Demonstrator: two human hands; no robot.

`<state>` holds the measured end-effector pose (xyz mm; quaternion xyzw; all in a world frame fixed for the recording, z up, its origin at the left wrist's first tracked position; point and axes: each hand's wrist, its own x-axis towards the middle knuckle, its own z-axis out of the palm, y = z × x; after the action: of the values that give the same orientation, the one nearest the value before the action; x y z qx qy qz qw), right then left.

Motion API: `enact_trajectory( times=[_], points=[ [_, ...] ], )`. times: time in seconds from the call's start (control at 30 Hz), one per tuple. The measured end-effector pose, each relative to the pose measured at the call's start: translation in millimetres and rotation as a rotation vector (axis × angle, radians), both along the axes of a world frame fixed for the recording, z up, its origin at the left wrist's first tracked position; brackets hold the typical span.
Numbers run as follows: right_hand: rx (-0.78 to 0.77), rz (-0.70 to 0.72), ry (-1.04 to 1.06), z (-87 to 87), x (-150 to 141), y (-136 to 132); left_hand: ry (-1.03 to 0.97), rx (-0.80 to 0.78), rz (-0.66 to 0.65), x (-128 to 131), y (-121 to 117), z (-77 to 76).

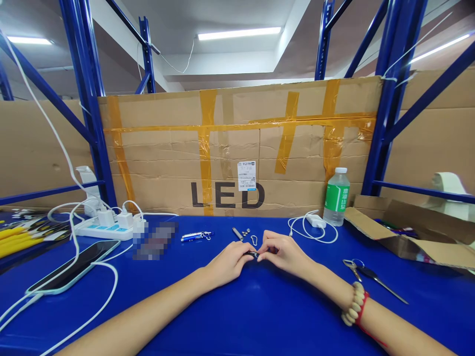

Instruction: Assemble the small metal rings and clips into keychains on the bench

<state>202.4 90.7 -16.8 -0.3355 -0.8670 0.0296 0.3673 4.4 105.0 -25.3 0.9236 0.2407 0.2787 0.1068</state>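
My left hand [230, 260] and my right hand [284, 251] meet over the middle of the blue table. Their fingertips pinch a small dark piece with a shiny part [253, 254] between them; its exact kind is too small to tell. Just beyond the fingers lies a silver carabiner clip [254, 240]. A grey metal tube [237, 234] rests behind my left hand, with several small round silver pieces [246, 232] beside it. Further left are slim blue metallic sticks with a clip [196, 236], lying side by side.
Scissors [365, 272] lie by my right forearm. A water bottle [336, 198], a white charger with cable [315, 221] and an open cardboard box [411, 237] stand right. Leftward are a phone [74, 267], a power strip [106, 229] and loose white cables. Cardboard [166, 163] walls the back.
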Motion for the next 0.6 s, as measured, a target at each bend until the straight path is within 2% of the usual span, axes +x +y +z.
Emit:
enact_trajectory(
  times=[0.4,0.6],
  points=[
    [-0.280,-0.079,0.193,-3.3,-8.0,2.5,-0.128,0.020,-0.045,1.1,2.9,-2.3],
    [-0.415,-0.093,0.276,-0.7,-11.0,2.3,-0.141,0.028,-0.013,1.1,3.9,-3.7]
  ],
)
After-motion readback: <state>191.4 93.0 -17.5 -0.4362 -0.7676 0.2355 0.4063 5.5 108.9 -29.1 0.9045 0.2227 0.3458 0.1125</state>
